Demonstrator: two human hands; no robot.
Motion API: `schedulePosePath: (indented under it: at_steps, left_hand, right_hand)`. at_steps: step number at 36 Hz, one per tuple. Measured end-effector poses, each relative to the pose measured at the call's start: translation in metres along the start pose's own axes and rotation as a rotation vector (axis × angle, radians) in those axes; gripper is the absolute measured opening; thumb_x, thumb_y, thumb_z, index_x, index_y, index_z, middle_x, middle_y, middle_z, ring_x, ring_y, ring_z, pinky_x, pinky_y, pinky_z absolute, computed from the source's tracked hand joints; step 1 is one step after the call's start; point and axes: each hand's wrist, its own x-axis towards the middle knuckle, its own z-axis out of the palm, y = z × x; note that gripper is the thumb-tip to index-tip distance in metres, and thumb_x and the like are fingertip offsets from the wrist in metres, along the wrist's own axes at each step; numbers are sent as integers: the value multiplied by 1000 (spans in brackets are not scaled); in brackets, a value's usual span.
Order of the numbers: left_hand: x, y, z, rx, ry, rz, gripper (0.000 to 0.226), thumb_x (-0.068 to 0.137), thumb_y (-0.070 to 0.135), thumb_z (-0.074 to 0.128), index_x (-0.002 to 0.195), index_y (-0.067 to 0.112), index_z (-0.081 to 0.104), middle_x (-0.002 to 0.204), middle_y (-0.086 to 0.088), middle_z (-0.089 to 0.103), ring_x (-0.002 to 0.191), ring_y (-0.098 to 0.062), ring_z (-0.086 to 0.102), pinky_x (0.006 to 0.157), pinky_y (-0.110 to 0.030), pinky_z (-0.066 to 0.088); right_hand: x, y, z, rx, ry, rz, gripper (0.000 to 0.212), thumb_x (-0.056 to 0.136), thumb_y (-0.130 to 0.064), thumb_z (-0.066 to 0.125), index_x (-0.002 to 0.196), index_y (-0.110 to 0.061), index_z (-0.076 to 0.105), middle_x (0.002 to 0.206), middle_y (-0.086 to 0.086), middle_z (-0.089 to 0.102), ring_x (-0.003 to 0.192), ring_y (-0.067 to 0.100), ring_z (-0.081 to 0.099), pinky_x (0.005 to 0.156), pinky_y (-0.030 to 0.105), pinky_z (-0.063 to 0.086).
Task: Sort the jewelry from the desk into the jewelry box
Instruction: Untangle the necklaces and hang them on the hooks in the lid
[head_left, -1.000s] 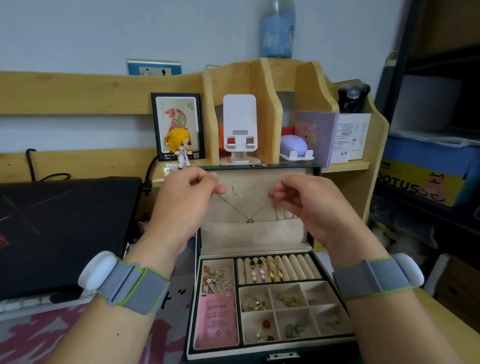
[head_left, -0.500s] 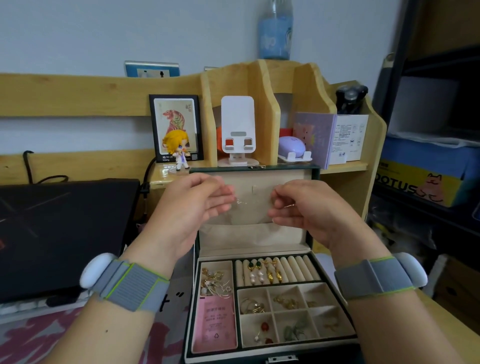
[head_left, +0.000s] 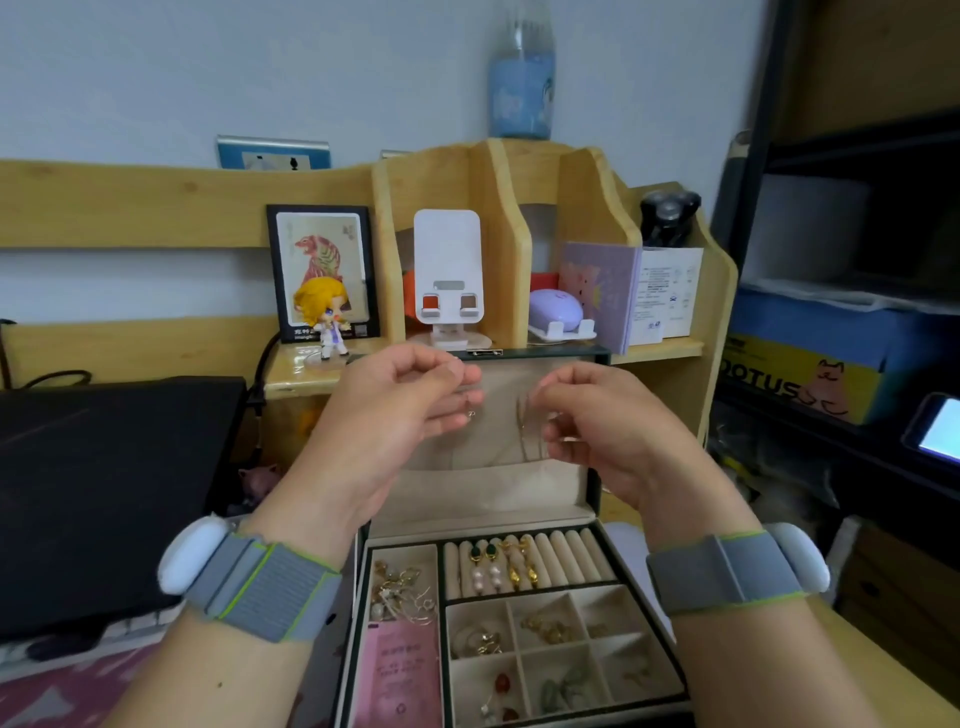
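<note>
The dark green jewelry box (head_left: 670, 644) stands open on the desk, its beige lid (head_left: 498, 488) upright. The tray holds earrings on ring rolls, gold pieces in small compartments and a pink card. Both hands are raised in front of the lid. My left hand (head_left: 400, 415) and my right hand (head_left: 597, 421) each pinch an end of a thin necklace chain (head_left: 527, 431), which is blurred and hangs in loose loops between them. A tiny clasp shows by the left fingertips.
A wooden desk organizer (head_left: 498, 208) with a white phone stand (head_left: 451, 275), a figurine (head_left: 324, 317), a framed picture and boxes rises behind the box. A black laptop (head_left: 104, 493) lies at the left. Dark shelves with a blue box (head_left: 831, 358) stand at the right.
Both hands have lowered slightly from the lid's upper hooks and drawn closer to me. The necklace that hung spread in a V against the lid is now bunched between my fingers.
</note>
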Motion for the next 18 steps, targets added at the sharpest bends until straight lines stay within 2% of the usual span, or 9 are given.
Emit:
schedulePosePath:
  at_steps: [3, 8, 14, 18]
  left_hand:
    - [0, 1, -1, -40, -17, -7, 8, 100, 8, 61, 100, 7, 70, 104, -9, 79, 97, -25, 77, 91, -42, 59]
    - [-1, 5, -4, -119, -34, 10, 8, 101, 9, 60, 102, 8, 68, 108, -11, 78, 101, -27, 76, 91, -43, 58]
    - [-6, 13, -5, -262, -85, 61, 8, 100, 8, 57, 99, 8, 65, 111, -14, 77, 105, -30, 75, 85, -38, 61]
    - [-10, 16, -4, -372, -148, 62, 11, 90, 11, 62, 99, 6, 63, 114, -18, 75, 108, -33, 74, 85, -36, 63]
  right_hand:
    - [-1, -2, -4, 6, -96, 22, 12, 92, -1, 63, 85, -11, 63, 74, 7, 67, 52, 14, 58, 51, 25, 49]
    - [-3, -1, -8, -144, -227, 21, 9, 92, -1, 66, 96, -8, 66, 77, 7, 63, 58, 15, 59, 58, 29, 52]
    - [-8, -2, -3, -480, -365, -10, 28, 85, -9, 79, 110, -19, 71, 76, 3, 58, 58, 15, 56, 58, 28, 51]
    - [-14, -6, 8, -478, -450, -54, 29, 86, -13, 79, 113, -19, 71, 88, 6, 62, 56, 12, 56, 58, 27, 51]
